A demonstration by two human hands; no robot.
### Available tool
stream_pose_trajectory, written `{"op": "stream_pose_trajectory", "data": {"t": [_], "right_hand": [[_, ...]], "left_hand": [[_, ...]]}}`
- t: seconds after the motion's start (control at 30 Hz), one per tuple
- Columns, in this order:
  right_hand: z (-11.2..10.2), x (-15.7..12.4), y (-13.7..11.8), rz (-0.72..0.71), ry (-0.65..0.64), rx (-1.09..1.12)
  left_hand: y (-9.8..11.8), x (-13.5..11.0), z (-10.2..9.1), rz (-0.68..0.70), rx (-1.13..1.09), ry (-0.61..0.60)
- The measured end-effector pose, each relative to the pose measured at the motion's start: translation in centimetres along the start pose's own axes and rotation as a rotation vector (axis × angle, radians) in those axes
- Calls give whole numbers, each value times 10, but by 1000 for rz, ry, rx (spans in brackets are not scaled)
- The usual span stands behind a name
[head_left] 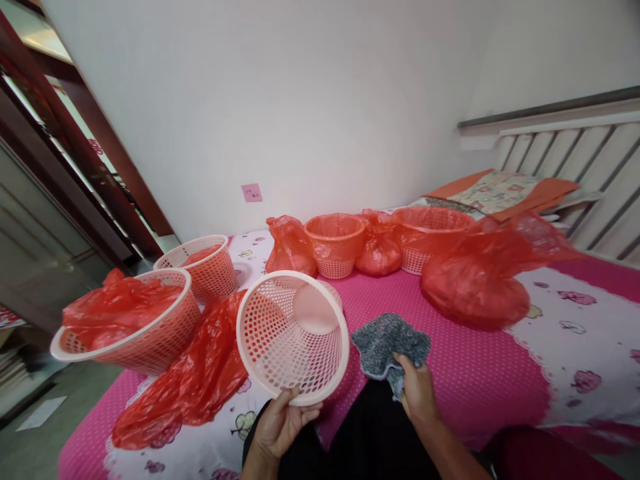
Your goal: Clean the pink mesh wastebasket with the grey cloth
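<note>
My left hand point(280, 423) grips the rim of an empty pink perforated plastic basket point(293, 333), tilted so its open mouth faces me. My right hand point(417, 393) is closed on a corner of a grey cloth point(387, 343) that lies on the pink dotted bedspread point(465, 373) just right of the basket. A loose red plastic bag point(195, 377) lies on the bed to the left of the held basket.
Two pink baskets with red bags inside point(127, 323) point(203, 263) sit at the bed's left edge. Along the far side stand two bag-lined baskets point(335, 243) point(430, 230) and bundled red bags point(475, 287). A white wall is behind, a headboard point(575, 153) at right.
</note>
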State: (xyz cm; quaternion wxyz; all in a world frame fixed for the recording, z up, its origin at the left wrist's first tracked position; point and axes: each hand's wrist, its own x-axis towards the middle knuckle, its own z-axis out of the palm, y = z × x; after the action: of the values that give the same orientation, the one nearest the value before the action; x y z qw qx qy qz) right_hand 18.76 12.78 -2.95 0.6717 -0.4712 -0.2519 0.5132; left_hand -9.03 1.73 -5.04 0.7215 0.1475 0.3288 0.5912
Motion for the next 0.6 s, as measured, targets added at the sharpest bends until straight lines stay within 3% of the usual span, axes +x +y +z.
{"op": "stream_pose_trajectory", "data": {"t": [0.4,0.6], "right_hand": [[-1,3,11,-112,-31,-119],[2,4,8,-121,-38,-158]], "left_hand": [[-8,-7,22,51,28,61],[-16,-19,23,64,92,102]]}}
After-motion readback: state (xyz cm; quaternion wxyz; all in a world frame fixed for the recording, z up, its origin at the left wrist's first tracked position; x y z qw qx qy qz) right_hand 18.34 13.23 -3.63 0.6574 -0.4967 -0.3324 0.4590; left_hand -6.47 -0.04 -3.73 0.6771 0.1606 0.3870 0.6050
